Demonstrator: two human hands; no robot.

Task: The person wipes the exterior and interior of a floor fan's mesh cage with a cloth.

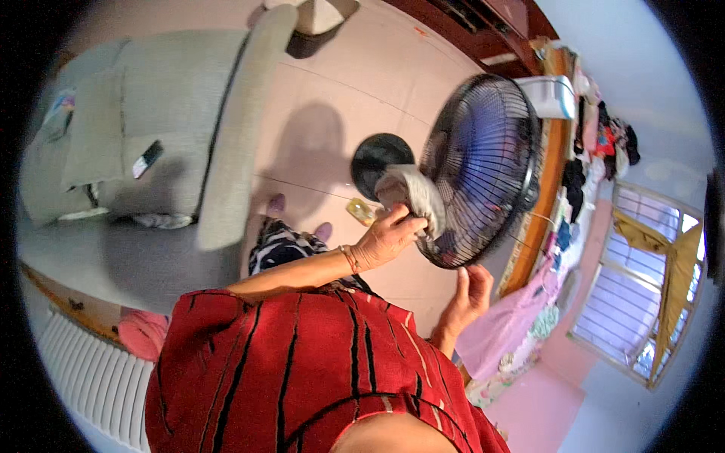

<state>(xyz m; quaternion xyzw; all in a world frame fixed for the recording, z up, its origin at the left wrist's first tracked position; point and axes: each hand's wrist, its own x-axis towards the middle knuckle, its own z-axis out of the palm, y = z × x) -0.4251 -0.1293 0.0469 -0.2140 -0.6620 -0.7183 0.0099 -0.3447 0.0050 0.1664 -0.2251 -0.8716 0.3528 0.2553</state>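
Observation:
My left hand (pixel 393 235) grips a bunched greyish-beige cloth (pixel 422 198) against the front of a black fan guard (pixel 481 170). The fan's round wire cage is tilted, and a bluish tone shows through its wires. At the near lower rim of the cage is my right hand (pixel 473 291), its thumb and curled fingers pinching the edge. A round black base (pixel 380 161) sits on the floor to the left of the cage, partly covered by the cloth. Between the base and my left wrist lies a small yellowish object (pixel 361 212) on the tiles.
To the left stands a grey sofa (pixel 170 85) with a phone (pixel 148 158) on its seat. A dark red wooden cabinet (pixel 510 28) is at the top. Clothes (pixel 573 181) hang along a wooden board (pixel 546 164) at right, near a barred window (pixel 634 283). Pale tiles (pixel 362 107) cover the floor.

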